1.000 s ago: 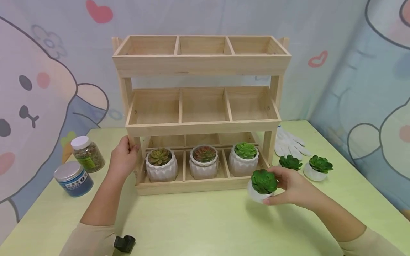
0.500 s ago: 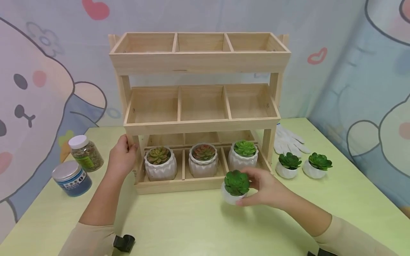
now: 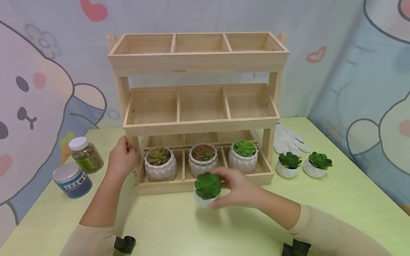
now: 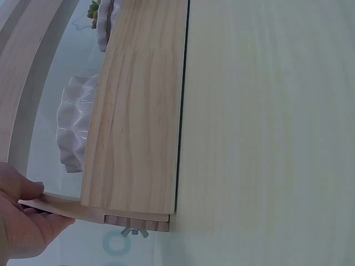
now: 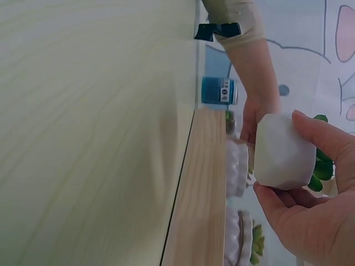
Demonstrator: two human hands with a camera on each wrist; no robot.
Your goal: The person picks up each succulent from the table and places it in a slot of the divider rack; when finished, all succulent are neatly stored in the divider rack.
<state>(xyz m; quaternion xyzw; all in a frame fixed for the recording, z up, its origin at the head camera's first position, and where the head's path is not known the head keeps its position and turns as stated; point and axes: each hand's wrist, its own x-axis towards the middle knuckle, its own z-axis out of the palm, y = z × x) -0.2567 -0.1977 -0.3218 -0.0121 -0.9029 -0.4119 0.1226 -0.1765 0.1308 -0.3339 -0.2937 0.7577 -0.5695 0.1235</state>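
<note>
A wooden three-tier rack (image 3: 198, 64) stands on the table, its bottom tier holding three white ribbed pots with succulents, one per compartment. My left hand (image 3: 122, 158) grips the rack's left upright; the left wrist view shows the thumb and fingers (image 4: 55, 221) around that wooden bar. In front of the bottom tier, my right hand (image 3: 240, 188) holds a small white pot with a dark green succulent (image 3: 207, 185) between thumb and fingers, above the table. In the right wrist view the smooth white pot (image 5: 284, 151) is pinched, tipped sideways in that view.
Two more small potted succulents (image 3: 289, 165) (image 3: 317, 165) stand right of the rack, with white gloves (image 3: 288, 140) behind them. At the left are a jar of granules (image 3: 85, 155) and a blue jar (image 3: 72, 180). The upper two tiers have three compartments each.
My right hand has carried the small potted succulent leftward, from the rack's right corner to in front of its middle. My left hand has stayed on the upright.
</note>
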